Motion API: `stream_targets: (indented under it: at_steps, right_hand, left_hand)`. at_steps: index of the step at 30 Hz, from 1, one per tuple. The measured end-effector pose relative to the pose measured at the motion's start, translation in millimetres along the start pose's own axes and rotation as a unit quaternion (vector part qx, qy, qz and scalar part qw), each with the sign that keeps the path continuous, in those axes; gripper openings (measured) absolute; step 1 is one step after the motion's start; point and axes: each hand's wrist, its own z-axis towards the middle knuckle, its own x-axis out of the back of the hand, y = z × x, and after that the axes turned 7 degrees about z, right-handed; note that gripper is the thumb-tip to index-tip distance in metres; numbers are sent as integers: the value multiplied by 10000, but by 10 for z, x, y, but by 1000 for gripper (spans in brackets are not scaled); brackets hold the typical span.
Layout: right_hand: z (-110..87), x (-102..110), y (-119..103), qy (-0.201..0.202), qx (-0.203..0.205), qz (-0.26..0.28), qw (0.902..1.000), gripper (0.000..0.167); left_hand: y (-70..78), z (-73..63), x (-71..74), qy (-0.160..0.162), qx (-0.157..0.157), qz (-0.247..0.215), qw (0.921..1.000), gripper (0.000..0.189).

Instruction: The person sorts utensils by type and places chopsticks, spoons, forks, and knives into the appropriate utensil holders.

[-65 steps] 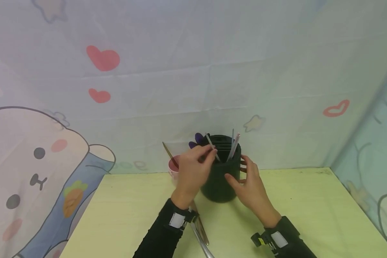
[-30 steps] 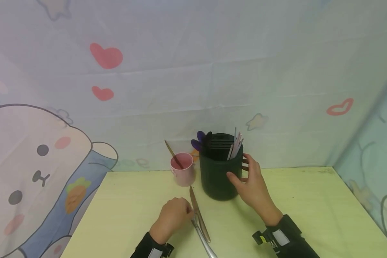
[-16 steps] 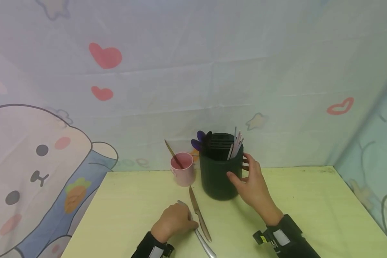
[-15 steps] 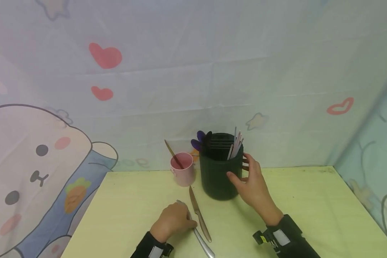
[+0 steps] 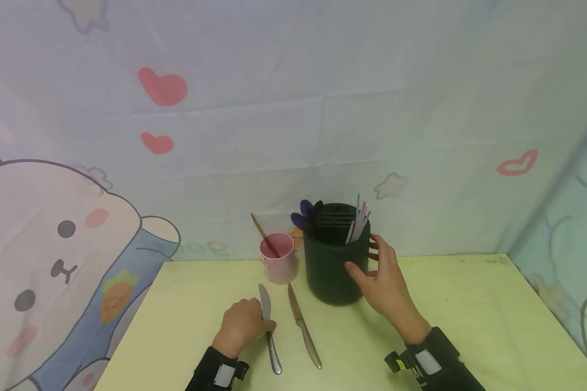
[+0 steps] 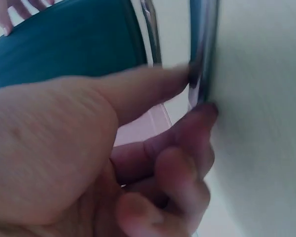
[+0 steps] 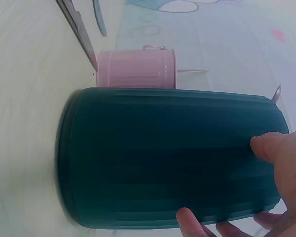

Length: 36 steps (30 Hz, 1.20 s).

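Note:
My left hand (image 5: pixel 243 325) pinches a silver table knife (image 5: pixel 275 355) between thumb and fingertips, low over the table, blade pointing away from me. In the left wrist view the thumb presses one side of the table knife (image 6: pixel 205 37), and the fingers curl on the other. A second knife (image 5: pixel 307 336) lies just right of it, tip toward the back. My right hand (image 5: pixel 385 285) grips the right side of a dark green ribbed canister (image 5: pixel 330 277), thumb on the front. Standing in the canister are several thin pale sticks (image 5: pixel 359 222), purple spoons (image 5: pixel 299 220) and a black slotted utensil (image 5: pixel 339 217).
Left of the canister stands a small pink bucket (image 5: pixel 278 270) with a brown pointed stick (image 5: pixel 260 228) leaning in it. The yellowish table (image 5: pixel 191 304) ends at a printed cloth backdrop (image 5: pixel 254 146) just behind the canister and bucket.
My left hand has left a thin stick in the canister, come down to the table, taken the table knife and shifted it left, away from the second knife. My right hand stays on the canister.

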Motion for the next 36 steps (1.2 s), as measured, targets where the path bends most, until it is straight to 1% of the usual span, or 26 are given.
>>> stream_targets:
  at_steps: [4, 8, 9, 12, 15, 16, 21, 27, 31, 36]
  right_hand:
    - [-1, 2, 2, -6, -12, 5, 10000, 88]
    - [-1, -5, 7, 7, -27, 4, 10000, 88]
    - [-2, -8, 8, 4, -36, 5, 10000, 88]
    - [-9, -17, 11, -7, -73, -1, 10000, 89]
    - [-10, -18, 13, -10, -82, 20, 10000, 89]
    - [-10, -17, 13, -2, -73, 21, 10000, 89]
    - [0, -3, 8, 43, -14, -3, 10000, 88]
    - [-4, 1, 19, 53, 37, -2, 10000, 88]
    - [-2, -2, 21, 55, 88, 26, 9999, 89]
    - [-2, -12, 19, 36, 100, 2, 9999, 88]
  left_hand:
    - [15, -17, 32, -206, -50, -179, 9996, 36]
    - [36, -13, 52, -227, 80, -291, 9993, 35]
    - [-55, 45, -55, -166, -14, -286, 9995, 38]
    - [-71, 61, -78, -160, 74, -296, 9994, 39]
    - [-78, 64, -93, -93, 128, -183, 9997, 39]
    - [14, 8, 14, -123, 285, -153, 9994, 37]
    - [26, 7, 42, 61, 396, 56, 9992, 32]
    - [5, 27, 52, 13, 411, 227, 9989, 24]
    - [-20, 42, 38, 106, 410, 92, 9991, 28]
    - [-84, 78, 28, 263, 333, -442, 9981, 31]
